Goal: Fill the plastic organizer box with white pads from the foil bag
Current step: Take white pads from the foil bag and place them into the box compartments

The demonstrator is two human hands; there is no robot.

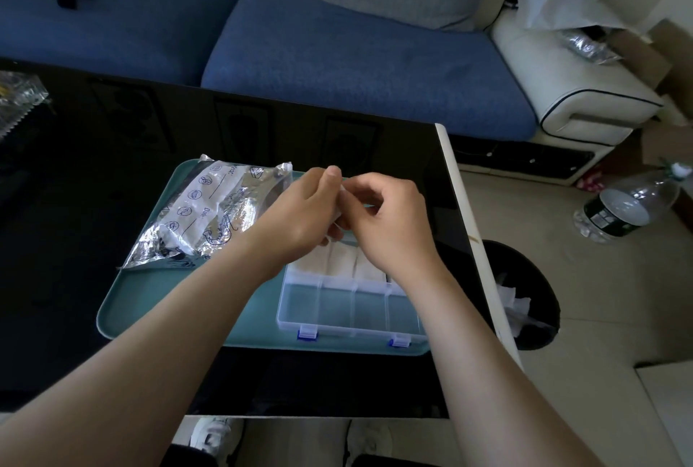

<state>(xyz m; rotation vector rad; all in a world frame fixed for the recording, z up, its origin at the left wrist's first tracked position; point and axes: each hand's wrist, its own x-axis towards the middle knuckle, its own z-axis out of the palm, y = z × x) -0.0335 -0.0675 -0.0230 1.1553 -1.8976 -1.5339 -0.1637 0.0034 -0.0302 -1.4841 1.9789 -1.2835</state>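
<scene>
Teal tray [150, 301] on a glossy black table [75, 204], lying toward the near right corner, its right rim close to the table's pale right edge. Foil bag [210, 211]: crumpled, on the far left part of the tray, one corner overhanging the tray's left rim. Organizer box [352, 313]: clear plastic, open, on the right part of the tray, with two blue latches [307, 333] facing the near edge. Far row of compartments holds white pads [339, 260]; the near row shows only the teal tray through its floor. Left hand [300, 211] and right hand [386, 219] meet above the far side of the box, each grip closed in a pinch on one white pad [337, 221] held between them, clear of the box. Both forearms cross the near edge of the table. Dark table surface extends left of the tray and beyond it to the far edge. Past the right edge stand a black waste bin [525, 301] and a plastic bottle [630, 208] on the floor; a blue sofa [337, 65] borders the far edge.
</scene>
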